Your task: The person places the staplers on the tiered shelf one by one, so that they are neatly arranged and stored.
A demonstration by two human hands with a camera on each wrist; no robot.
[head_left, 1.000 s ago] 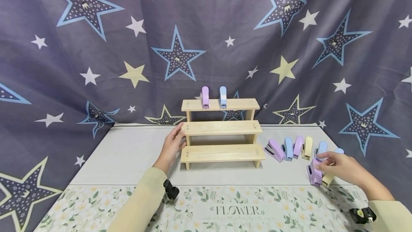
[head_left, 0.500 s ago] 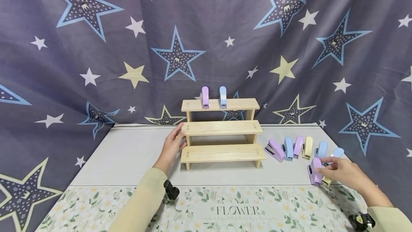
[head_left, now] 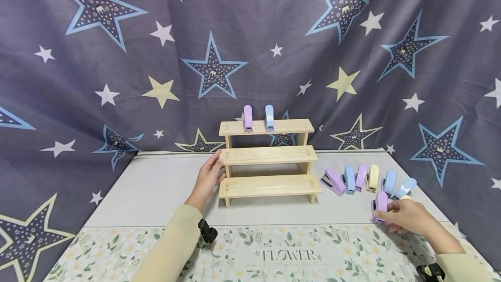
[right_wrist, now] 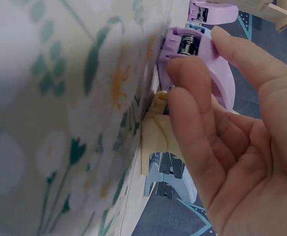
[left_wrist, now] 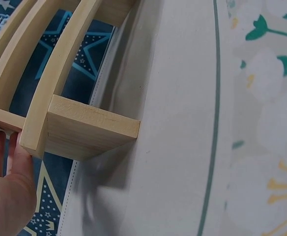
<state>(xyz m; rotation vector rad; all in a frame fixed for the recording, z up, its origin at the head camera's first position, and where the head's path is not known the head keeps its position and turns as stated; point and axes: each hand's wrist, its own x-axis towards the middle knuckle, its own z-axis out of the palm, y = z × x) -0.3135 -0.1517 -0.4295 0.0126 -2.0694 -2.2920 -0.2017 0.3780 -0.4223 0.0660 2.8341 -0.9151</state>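
The three-tier wooden stand (head_left: 270, 156) sits at the middle of the table. My left hand (head_left: 207, 179) holds its left end beside the middle step; in the left wrist view the fingertips (left_wrist: 13, 142) lie against the wood. At the right, my right hand (head_left: 411, 216) pinches a purple stapler (head_left: 380, 207) between thumb and fingers, low over the table. The right wrist view shows the thumb at one side of this purple stapler (right_wrist: 202, 54) and curled fingers at the other. A yellow stapler (right_wrist: 158, 135) beside it is mostly behind the hand in the head view.
A purple stapler (head_left: 248, 119) and a blue stapler (head_left: 269, 118) stand on the top step. Behind the right hand is a row of several staplers, among them a yellow stapler (head_left: 372, 178) and a blue stapler (head_left: 405, 188). A starry curtain (head_left: 156, 55) hangs behind the table.
My right hand has come down and left from above the purple stapler and now pinches it; the stapler has shifted slightly left. The left hand stays on the stand.
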